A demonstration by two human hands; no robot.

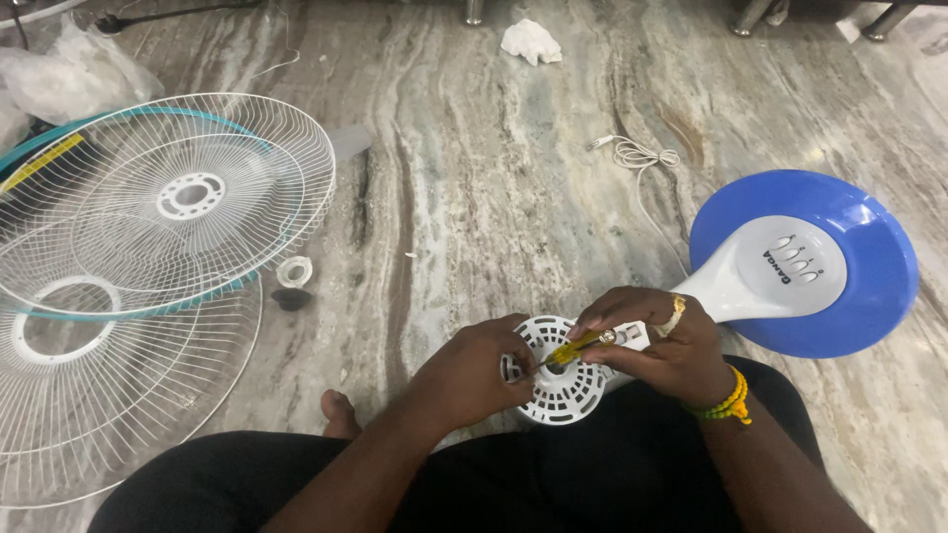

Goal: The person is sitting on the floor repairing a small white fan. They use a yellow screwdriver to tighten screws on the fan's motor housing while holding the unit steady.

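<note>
The right hand has its fingers clamped on a yellow-handled screwdriver, whose tip points into the white vented motor cover on the lap. The left hand grips the cover's left edge, fingers probably curled around it. The blue fan base lies just beside, on the marble floor.

You are seated on a polished marble floor with grey and brown veins running top to bottom of the frame. Along the upper edge, you see metal furniture legs at centre and upper right. Soft light reflects off the stone at the right.
</note>
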